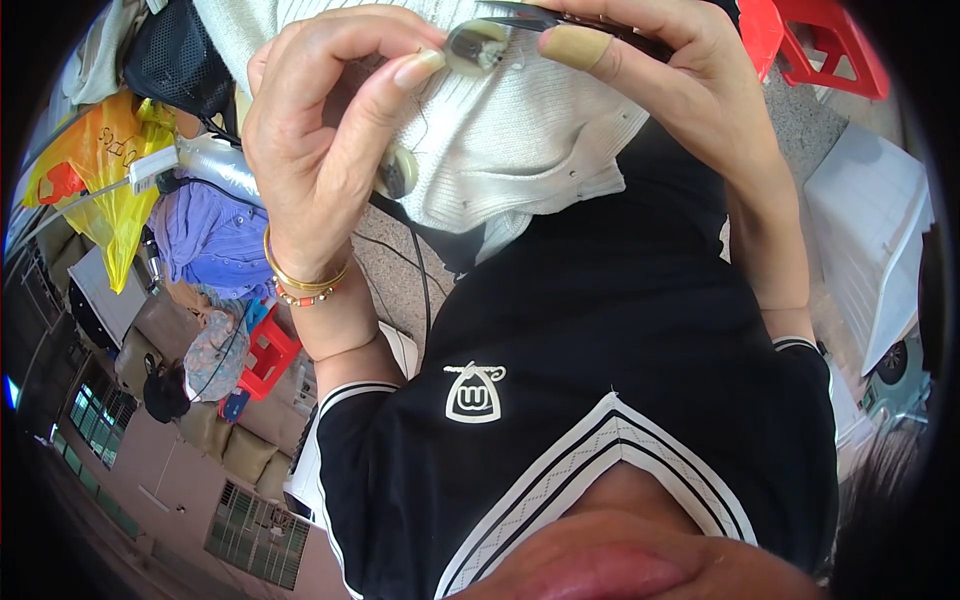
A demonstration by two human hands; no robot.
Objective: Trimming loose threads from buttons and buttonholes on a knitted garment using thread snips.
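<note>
My left hand (325,120) pinches a large round button (476,48), pale at the rim and dark in the middle, by its edge. White thread shows at the button's centre. A cream knitted garment (510,140) hangs below and behind the fingers, over my lap. Another such button (398,172) shows beside the left palm, partly covered by it. My right hand (690,85) is closed around dark scissors (525,18), whose blades point at the upper edge of the pinched button. A tan covering (575,46) wraps the right thumb. The scissors' handles are mostly hidden in the hand.
On the left lie a yellow plastic bag (110,190) and a purple garment (210,235). A black cable (421,270) runs down near my left forearm. To the right stand a red plastic stool (835,45) and a white plastic bin (865,220). Another person (212,360) sits farther off at left.
</note>
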